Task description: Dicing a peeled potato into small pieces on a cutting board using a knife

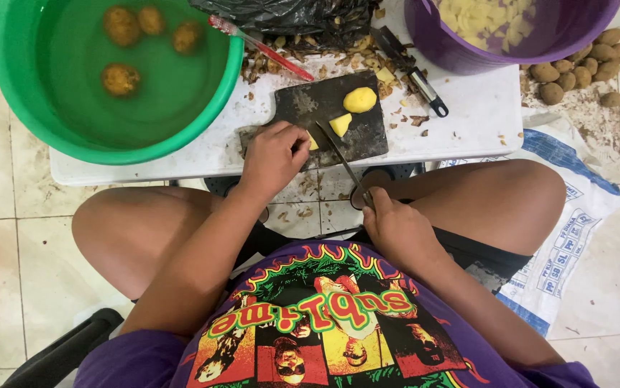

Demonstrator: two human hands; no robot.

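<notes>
Potato pieces lie on a dark cutting board [302, 108] that sits on a low white table [468, 122] in front of a seated person. The left hand [274, 156] is curled closed over a small yellow potato piece [313, 142] at the near edge of the board, fingertips pressing it down. The right hand [396, 230] is wrapped shut around the handle of a knife [340, 154], whose thin blade runs up and to the left onto the board, its tip just beside the held piece. A wedge-shaped piece [340, 124] rests near the middle of the board, and a larger peeled half potato [360, 100] lies at its far right corner, apart from the blade. Behind the board, brown peelings [302, 54] are scattered on the table next to a black plastic bag [288, 16], with a red-handled tool [259, 47] and a black-handled peeler [414, 72] lying among them. To the left, a green basin [213, 100] of water holds four unpeeled potatoes [121, 79]. To the right, a purple bucket [432, 43] contains cut pale potato chunks [489, 18], and more unpeeled brown potatoes [583, 61] are heaped on the tiled floor beside a white printed sack [576, 230].
</notes>
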